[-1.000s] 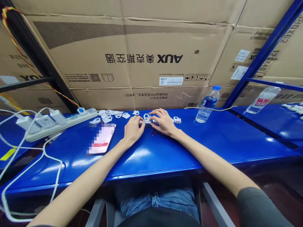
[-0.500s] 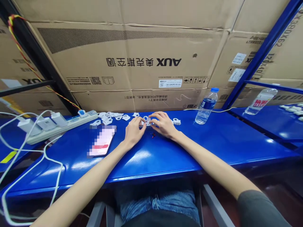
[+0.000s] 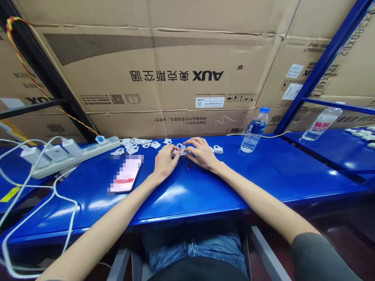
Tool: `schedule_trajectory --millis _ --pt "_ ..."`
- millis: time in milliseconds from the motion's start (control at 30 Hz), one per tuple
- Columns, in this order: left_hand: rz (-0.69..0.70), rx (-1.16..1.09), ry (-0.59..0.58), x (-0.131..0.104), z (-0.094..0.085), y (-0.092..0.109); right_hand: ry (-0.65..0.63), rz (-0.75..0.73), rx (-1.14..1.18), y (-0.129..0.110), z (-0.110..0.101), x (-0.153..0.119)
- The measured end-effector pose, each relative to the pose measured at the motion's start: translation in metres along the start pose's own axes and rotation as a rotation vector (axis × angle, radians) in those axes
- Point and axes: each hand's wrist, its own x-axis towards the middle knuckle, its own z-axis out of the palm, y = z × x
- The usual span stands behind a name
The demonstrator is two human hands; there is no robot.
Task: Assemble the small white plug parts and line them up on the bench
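Note:
Between my hands, low over the blue table, is a small white plastic part with a ring [image 3: 181, 147]. My left hand [image 3: 165, 162] pinches its left side between thumb and fingers. My right hand [image 3: 200, 153] curves around the right side, fingertips at or close to the part; whether they grip it is hard to see. Just below, on the table, lies a tiny red and black piece [image 3: 189, 166], too small to name. Another white ringed part [image 3: 218, 149] sits right of my right hand. Several similar white parts [image 3: 133, 145] lie in a pile to the left.
A phone [image 3: 127, 175] lies left of my forearm. Behind it runs a white power strip [image 3: 84, 154] with chargers and loose cables. A water bottle [image 3: 254, 130] stands at the right, another bottle [image 3: 322, 124] farther right. Large cardboard boxes [image 3: 175, 50] wall off the back.
Both hands stay nearly in place around the white part. The right fingertips shift slightly, and the whole view moves a little.

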Motion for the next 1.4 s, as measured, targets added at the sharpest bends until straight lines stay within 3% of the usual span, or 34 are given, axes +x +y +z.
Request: schedule_trajectory --millis 133,333,500,800,900,1167,1400 --pt "0.046 -0.035 -0.012 0.001 0.001 0.002 -0.020 0.098 0.047 0.004 0.005 -0.001" --pt "0.240 -0.096 -0.235 -0.004 0.001 0.007 -0.033 0.282 0.167 0.010 0.021 -0.004" --pt "0.287 -0.146 -0.354 -0.006 -0.002 0.010 -0.038 0.307 0.198 0.011 0.026 -0.005" --pt "0.285 -0.131 -0.387 -0.007 -0.002 0.011 -0.052 0.316 0.192 0.009 0.031 -0.005" --pt "0.230 -0.143 -0.301 -0.008 -0.004 0.014 -0.055 0.341 0.187 0.008 0.030 -0.004" --pt "-0.113 -0.180 0.143 0.000 -0.013 0.013 -0.054 0.254 0.153 0.001 0.023 0.006" --pt "-0.274 -0.134 0.259 0.005 -0.013 0.002 -0.175 0.218 0.134 -0.009 0.035 0.028"
